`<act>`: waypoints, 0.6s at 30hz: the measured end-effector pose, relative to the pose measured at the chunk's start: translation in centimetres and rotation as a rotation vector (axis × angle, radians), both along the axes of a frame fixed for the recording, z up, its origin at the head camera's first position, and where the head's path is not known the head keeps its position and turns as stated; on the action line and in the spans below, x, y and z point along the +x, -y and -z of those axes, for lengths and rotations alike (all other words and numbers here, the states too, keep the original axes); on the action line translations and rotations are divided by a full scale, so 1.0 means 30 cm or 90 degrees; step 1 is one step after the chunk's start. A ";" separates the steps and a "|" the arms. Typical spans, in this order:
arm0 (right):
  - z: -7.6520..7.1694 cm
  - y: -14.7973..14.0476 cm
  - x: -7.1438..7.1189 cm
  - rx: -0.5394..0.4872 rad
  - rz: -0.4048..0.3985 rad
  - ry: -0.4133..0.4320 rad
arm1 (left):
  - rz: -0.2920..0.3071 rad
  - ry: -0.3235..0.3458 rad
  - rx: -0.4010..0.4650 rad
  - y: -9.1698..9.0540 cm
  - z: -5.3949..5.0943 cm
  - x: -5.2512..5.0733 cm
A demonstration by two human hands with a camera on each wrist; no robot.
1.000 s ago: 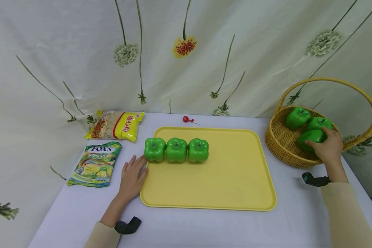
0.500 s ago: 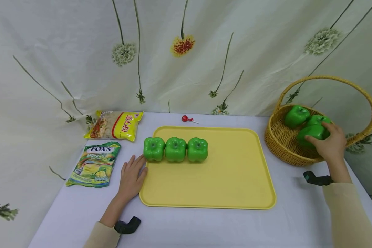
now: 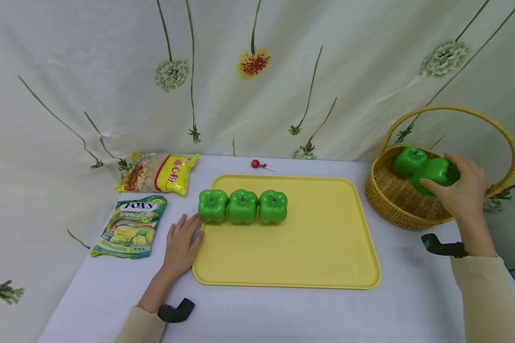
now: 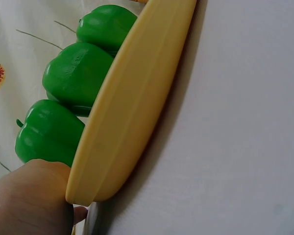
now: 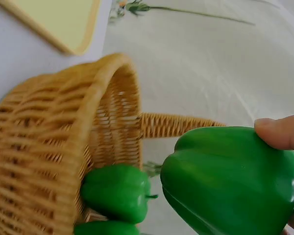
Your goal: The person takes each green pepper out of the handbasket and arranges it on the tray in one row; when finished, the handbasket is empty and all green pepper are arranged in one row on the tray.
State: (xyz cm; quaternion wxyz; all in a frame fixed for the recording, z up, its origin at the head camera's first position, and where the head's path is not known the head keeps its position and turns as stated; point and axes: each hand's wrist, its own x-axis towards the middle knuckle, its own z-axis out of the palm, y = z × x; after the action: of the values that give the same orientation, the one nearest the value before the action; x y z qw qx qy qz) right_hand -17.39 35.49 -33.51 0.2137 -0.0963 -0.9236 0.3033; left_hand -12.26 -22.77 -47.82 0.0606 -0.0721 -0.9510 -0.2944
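Note:
My right hand (image 3: 464,186) grips a green bell pepper (image 3: 434,175) between thumb and fingers. In the right wrist view this bell pepper (image 5: 230,181) is up beside the wicker basket (image 5: 44,142), apart from the bell pepper (image 5: 115,192) inside. Another bell pepper (image 3: 409,161) shows in the basket from the head view; the held one hides part of the inside. My left hand (image 3: 182,245) rests at the left edge of the yellow tray (image 3: 317,243), fingers extended, fingertips by the leftmost of three bell peppers (image 3: 213,206) lined up on the tray.
The basket's tall handle (image 3: 452,109) arches over its opening. Left of the tray lie a green candy bag (image 3: 130,227) and a yellow food packet (image 3: 159,174). A red lollipop (image 3: 256,164) lies behind the tray. A floral cloth (image 3: 326,71) hangs at the back.
My right hand has raised the front bell pepper from the others in the basket, moving slightly up and right. The left hand has stayed in place at the tray.

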 end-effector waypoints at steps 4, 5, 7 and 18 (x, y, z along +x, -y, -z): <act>-0.029 0.045 0.004 0.004 -0.024 -0.004 | 0.003 -0.008 0.002 0.001 0.003 0.000; -0.034 0.057 0.005 0.004 -0.032 -0.006 | 0.004 -0.012 0.002 0.001 0.004 -0.001; -0.041 0.082 0.008 0.006 -0.053 -0.017 | 0.004 -0.022 0.001 0.001 0.005 0.000; -0.022 0.246 0.015 -0.015 -0.210 -0.094 | -0.001 -0.010 -0.001 0.003 0.001 0.000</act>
State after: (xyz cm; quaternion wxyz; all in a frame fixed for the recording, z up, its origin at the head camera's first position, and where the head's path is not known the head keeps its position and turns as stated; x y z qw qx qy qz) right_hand -16.94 28.12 -32.84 0.2271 0.0766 -0.9050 0.3515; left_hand -12.27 -22.85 -47.86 0.0685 -0.0741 -0.9507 -0.2933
